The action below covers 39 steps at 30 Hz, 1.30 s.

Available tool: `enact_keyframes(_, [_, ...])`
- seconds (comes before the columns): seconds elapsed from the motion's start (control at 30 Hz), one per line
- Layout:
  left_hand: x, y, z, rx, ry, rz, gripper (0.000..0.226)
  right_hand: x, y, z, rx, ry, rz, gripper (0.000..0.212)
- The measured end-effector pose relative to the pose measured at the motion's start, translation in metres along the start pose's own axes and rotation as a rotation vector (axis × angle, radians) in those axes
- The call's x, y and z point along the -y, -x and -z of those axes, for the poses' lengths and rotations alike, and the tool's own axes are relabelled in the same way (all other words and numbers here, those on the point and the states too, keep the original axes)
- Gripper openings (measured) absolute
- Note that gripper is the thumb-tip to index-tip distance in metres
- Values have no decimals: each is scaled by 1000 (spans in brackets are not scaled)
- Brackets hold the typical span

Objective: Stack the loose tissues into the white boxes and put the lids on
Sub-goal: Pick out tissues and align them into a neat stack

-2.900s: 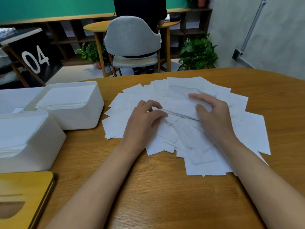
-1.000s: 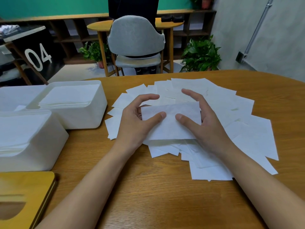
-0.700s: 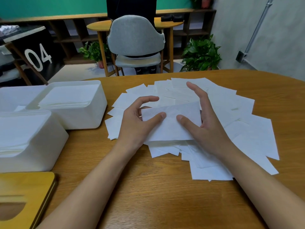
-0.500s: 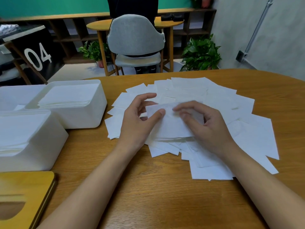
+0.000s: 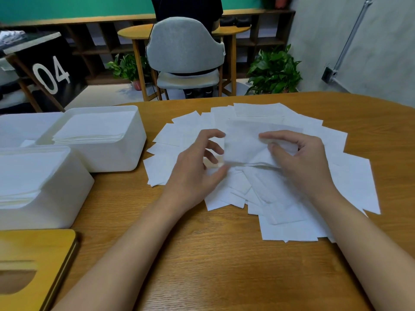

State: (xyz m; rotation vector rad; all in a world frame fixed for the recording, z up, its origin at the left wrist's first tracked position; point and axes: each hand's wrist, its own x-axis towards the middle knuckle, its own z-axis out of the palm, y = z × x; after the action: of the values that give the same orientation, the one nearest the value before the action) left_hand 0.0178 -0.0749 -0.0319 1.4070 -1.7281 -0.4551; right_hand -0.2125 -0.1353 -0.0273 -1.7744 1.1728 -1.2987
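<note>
Gathering step, by the look of it: one tissue (image 5: 242, 142) raised just above the middle of the heap of loose tissues (image 5: 352, 180), itself fanned out flat on the table (image 5: 224, 265). Right hand (image 5: 301, 167) over the heap's centre, gripping the tissue's right end between thumb and curled forefinger, paper bunched at that spot. Left hand (image 5: 197, 167) over the heap's left part, fingers curled at the tissue's left edge, thumb tip by the lower corner; true pinch or mere touch, impossible to tell. Just beside the heap's left edge, far white box (image 5: 116, 160), lidless, holding a neat stack close to the rim. Farther left of the heap and nearer the person, near white box (image 5: 67, 198), also lidless, a stack showing inside. Nearest of all and well left of the heap, wooden lid (image 5: 40, 250) with a slot, lying flat, on neither box. Judged well short of done: plenty of sheets loose, both boxes open. Next move, likely: smooth the bunched end, square the sheet between both hands, carry it leftward off the heap and lay it flat on a stack, edges in line. Calls for a light touch, thin paper being prone to crease, tear or drag neighbours along; worth checking for a second sheet clinging underneath. Lids last, after clearing the heap
</note>
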Motion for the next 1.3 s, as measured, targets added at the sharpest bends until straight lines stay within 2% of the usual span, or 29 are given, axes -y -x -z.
enact_keyframes(0.13, [7, 3, -5, 257, -149, -122, 44, -1, -1, 0, -49, 26, -23, 31])
enact_keyframes(0.2, [8, 3, -7, 298, -185, -142, 45, -1, -1, -1, -42, 33, -23, 32])
enact_keyframes(0.4, [7, 3, -9, 253, -143, -187, 29, -3, -1, -1, -8, 39, -14, 34])
enact_keyframes(0.63, [13, -1, -3, 192, -166, -247, 20, -4, -1, -3, 22, 26, -19, 35])
enact_keyframes(0.8, [5, 1, -3, 3, -177, -301, 14, -2, -1, -3, 39, -8, -19, 32])
enact_keyframes(1.03, [-9, 4, 0, -263, -108, -366, 18, -2, -1, -3, 35, -11, -40, 25])
enact_keyframes(1.17, [-16, 4, 5, -229, -102, -334, 33, -3, -1, -4, 30, -11, -54, 24])
enact_keyframes(1.3, [-8, 1, 8, -92, -169, -378, 30, -2, -1, -4, 37, 11, -45, 23])
